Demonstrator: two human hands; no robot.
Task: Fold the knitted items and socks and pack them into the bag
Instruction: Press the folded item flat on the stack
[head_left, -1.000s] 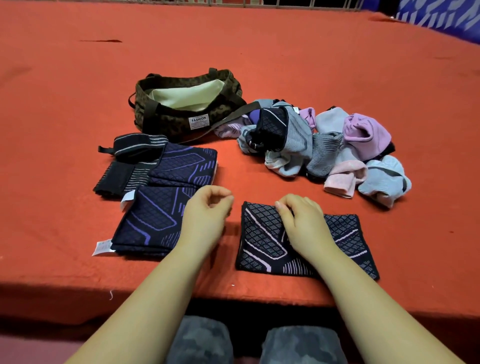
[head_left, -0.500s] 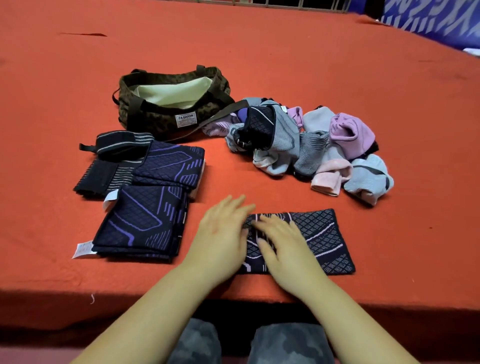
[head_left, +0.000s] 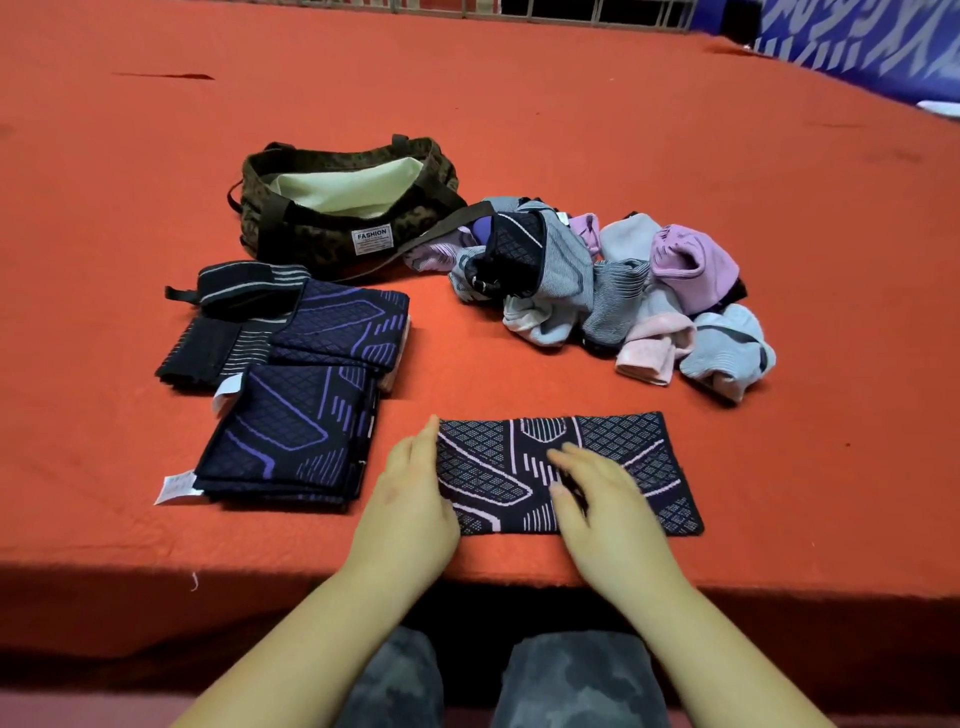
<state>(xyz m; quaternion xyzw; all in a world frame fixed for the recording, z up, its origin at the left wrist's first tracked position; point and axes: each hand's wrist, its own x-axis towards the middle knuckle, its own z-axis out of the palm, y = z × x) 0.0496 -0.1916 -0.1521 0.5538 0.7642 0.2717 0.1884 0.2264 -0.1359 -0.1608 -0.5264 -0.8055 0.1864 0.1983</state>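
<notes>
Our left hand's fingers (head_left: 415, 457) lie straight and flat against the left edge of the folded dark knit with pink lines (head_left: 618, 467), holding nothing. Our right hand (head_left: 602, 504) lies flat on top of that knit, fingers spread and a little blurred, pressing rather than gripping. The knit lies flat near the front edge of the red worktop (head_left: 519, 374).

Out to the left we've got a stack of folded navy knits with purple lines (head_left: 291, 436), paper tags poking from its left side, and a second navy piece (head_left: 343, 327) overlapping its far end. Beyond that sit black striped pieces (head_left: 218, 348). Further back stands the camouflage bag (head_left: 322, 239), open, pale lining showing, its strap running right into the loose pile of socks (head_left: 613, 296) in grey, lilac, pink and pale blue. Nothing stands between our hands and the bag but bare red cloth.
</notes>
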